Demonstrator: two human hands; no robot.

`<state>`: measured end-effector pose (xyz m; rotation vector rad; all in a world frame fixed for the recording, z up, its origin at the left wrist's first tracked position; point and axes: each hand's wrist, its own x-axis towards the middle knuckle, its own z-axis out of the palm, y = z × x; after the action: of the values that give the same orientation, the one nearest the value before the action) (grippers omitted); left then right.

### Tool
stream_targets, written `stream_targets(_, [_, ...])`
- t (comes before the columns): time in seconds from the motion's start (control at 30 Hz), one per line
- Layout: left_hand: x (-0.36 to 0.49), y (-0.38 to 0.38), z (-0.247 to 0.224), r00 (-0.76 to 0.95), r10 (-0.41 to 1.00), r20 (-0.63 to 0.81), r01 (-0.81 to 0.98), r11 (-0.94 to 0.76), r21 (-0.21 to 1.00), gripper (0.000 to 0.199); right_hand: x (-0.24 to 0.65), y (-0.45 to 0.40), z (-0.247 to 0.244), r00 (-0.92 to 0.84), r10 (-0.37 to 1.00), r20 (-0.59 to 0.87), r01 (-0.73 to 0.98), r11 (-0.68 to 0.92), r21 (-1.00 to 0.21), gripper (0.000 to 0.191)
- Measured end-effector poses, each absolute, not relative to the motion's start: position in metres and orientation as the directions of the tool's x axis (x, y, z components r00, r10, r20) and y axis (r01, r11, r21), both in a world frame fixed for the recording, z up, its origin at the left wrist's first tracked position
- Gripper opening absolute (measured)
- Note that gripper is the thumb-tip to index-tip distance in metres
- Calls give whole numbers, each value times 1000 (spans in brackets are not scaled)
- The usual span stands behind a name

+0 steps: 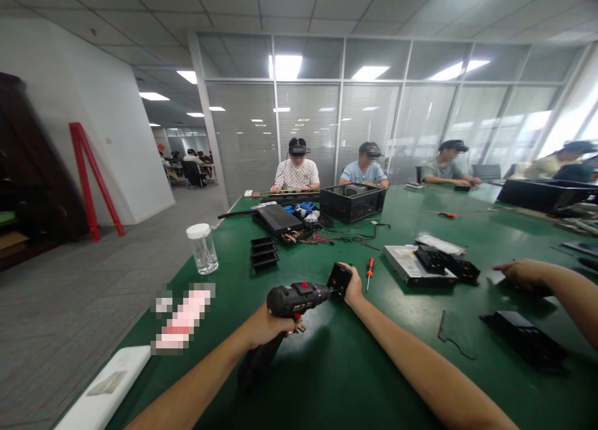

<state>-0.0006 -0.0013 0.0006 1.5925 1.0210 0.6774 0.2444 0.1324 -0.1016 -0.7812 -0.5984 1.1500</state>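
My left hand (267,328) is wrapped round the grip of a black cordless drill (296,299) with a red switch on top. The drill points to the right, and its tip meets a small black box-shaped part (338,279); whether a screw is there I cannot make out. That part is held up over the green table (322,380) by my right hand (355,285), with the fingers partly hidden behind it. Just right of this hand lies an orange-handled screwdriver (370,271).
Black trays (264,254), a lidded clear jar (204,252) and a white case (107,389) stand to the left. Farther back are cables and a black computer case (352,204). At right, a co-worker's hand (526,274) reaches in near a metal drive box (406,265) and black parts (526,339).
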Motion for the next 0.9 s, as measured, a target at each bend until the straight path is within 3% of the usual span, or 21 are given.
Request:
stream_targets(0.3, [-1, -3, 0, 472, 879, -68, 298, -86, 951, 15, 246, 136, -104, 261, 965, -13, -616, 156, -772, 31])
stream_targets(0.63, [-1, 0, -4, 516, 856, -33, 267, -124, 956, 11, 246, 135, -103, 323, 946, 29, -562, 216, -798, 31])
stream_targets(0.9, [0, 0, 2, 489, 868, -85, 170, 1, 985, 16, 245, 136, -103, 349, 937, 7, -554, 212, -805, 30])
